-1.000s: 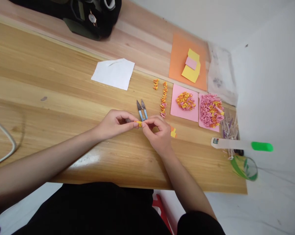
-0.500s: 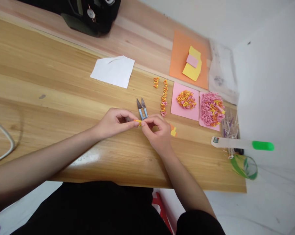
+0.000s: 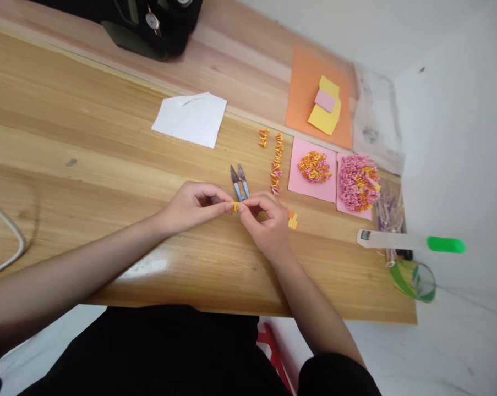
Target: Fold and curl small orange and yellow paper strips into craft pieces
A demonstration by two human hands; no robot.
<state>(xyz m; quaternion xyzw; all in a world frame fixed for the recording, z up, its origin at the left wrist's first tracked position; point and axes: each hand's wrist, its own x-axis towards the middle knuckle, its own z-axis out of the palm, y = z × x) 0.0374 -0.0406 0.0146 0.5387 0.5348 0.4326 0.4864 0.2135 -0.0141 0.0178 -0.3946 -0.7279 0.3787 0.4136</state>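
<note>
Between my two hands is a small yellow folded paper piece (image 3: 235, 207). My left hand (image 3: 198, 206) pinches its left side with thumb and forefinger. The thumb and fingertips of my right hand (image 3: 267, 223) close on its right side. Just beyond the fingertips lie blue-handled thread snips (image 3: 240, 181), blades apart and pointing away from me. To the right, a row of small folded orange, yellow and pink pieces (image 3: 277, 162) runs across the table, with a shorter orange row (image 3: 263, 137) beside it. Small yellow and orange paper bits (image 3: 293, 220) lie beside my right hand, partly hidden by it.
Pink sheets hold a smaller heap (image 3: 315, 166) and a larger heap (image 3: 358, 184) of folded pieces. An orange sheet (image 3: 300, 99) bears yellow and pink paper. White paper (image 3: 190, 118) lies beyond my hands. A green-capped tube (image 3: 397, 240) and green-rimmed cup (image 3: 417, 280) stand right.
The yellow piece between my fingertips looks shorter and more bunched than the flatter strip before. My hands have hardly moved, and the view has shifted slightly.
</note>
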